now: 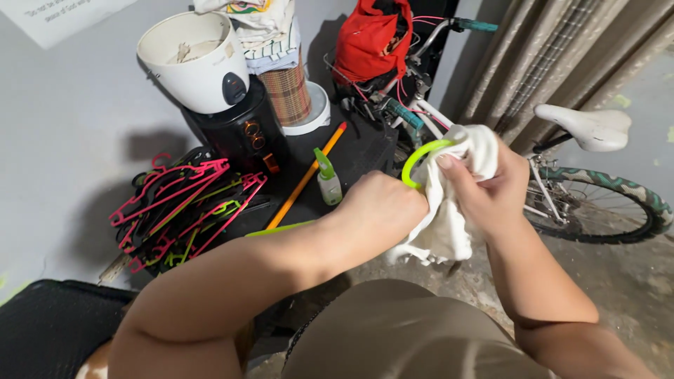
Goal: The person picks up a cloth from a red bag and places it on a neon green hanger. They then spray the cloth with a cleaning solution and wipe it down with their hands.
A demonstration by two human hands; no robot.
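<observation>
One white bicycle (562, 175) stands just behind the hands, red bag (372, 35) on its handlebar. Left of the hands: one heap of pink and green hangers (182, 210), too tangled to count, one black appliance (242, 130) with a white bucket (193, 60) on top, one orange stick (305, 179), one small spray bottle (328, 179). Left hand (379, 207) is closed around a lime-green hanger hook (421, 158). Right hand (484, 189) presses a white cloth (449, 224) against it. Looks like a wiping step; next stroke probably needs a steady grip on the hook.
</observation>
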